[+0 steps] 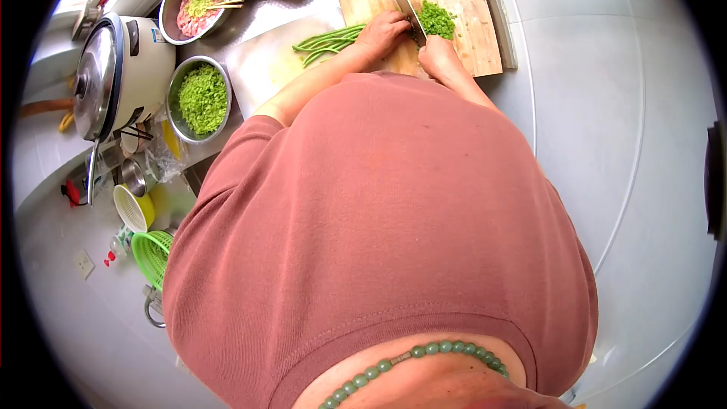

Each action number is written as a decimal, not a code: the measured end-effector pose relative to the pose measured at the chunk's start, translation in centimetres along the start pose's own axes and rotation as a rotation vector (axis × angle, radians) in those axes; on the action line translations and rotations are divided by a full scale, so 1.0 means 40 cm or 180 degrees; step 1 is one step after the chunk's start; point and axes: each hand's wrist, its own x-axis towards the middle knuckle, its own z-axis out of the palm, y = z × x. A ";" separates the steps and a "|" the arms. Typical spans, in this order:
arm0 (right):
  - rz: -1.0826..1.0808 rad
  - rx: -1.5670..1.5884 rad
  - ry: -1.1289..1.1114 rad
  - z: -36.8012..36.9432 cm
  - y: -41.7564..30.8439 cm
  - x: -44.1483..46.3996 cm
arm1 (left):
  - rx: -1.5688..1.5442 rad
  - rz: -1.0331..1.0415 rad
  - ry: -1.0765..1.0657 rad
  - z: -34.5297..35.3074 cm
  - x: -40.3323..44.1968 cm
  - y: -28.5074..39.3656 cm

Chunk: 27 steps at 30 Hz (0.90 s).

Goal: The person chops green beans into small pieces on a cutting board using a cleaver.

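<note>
1. Left hand [385, 32]: fingers curled together, closed over the long green beans [326, 44], apparently pinning them for the cut; contact under the palm hidden. Right hand [438, 57]: closed around the knife handle, palm side hidden. Hands apart, blade between them.
2. Wooden board [477, 38]: far side, right of the metal bowls, flat under both hands; likely protects the counter.
3. Rice cooker [148, 60]: far left, lid on; left of both bowls.
4. Bowl of chopped greens [172, 102]: right of cooker, nearer than the meat bowl [167, 19]; both probably kept within reach. Meat bowl has chopsticks [227, 5] resting in it, handy for mixing.
5. Knife [405, 4]: blade on edge, angled far-left, beside left fingers; likely set that way to slice across.
6. Beans: lie left to right, loose ends left, other ends at left hand.
7. Chopped green pile [437, 20]: right of blade, on board, apart from whole beans.
</note>
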 end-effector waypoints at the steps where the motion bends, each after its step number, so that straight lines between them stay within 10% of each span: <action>1: -0.0011 -0.0041 0.0029 0.006 0.005 0.006 | -0.0004 0.0021 0.0026 -0.004 0.001 0.001; 27: -0.0162 0.0069 0.0129 -0.021 0.037 -0.096 | 0.0097 0.0103 0.0011 0.012 0.002 -0.009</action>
